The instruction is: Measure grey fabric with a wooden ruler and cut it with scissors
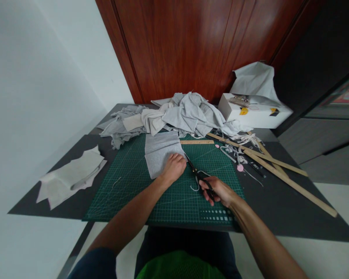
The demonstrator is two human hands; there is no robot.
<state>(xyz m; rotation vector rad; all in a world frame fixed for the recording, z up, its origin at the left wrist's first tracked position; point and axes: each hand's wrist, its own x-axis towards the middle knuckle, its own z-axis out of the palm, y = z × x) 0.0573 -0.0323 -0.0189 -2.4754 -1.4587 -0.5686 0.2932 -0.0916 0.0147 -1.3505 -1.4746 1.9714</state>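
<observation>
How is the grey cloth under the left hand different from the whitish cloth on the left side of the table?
The grey cloth is grey, while the whitish cloth is much paler.
The grey cloth lies on the green mat; the whitish cloth lies beside it on the dark table.
The left hand rests on the grey cloth, but neither hand touches the whitish cloth.

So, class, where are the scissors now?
The scissors are just right of centre in the head view, in the right hand, blades at the grey cloth.

Cloth [158, 159] on cutting mat [180, 205], box [257, 115] behind at right
</observation>
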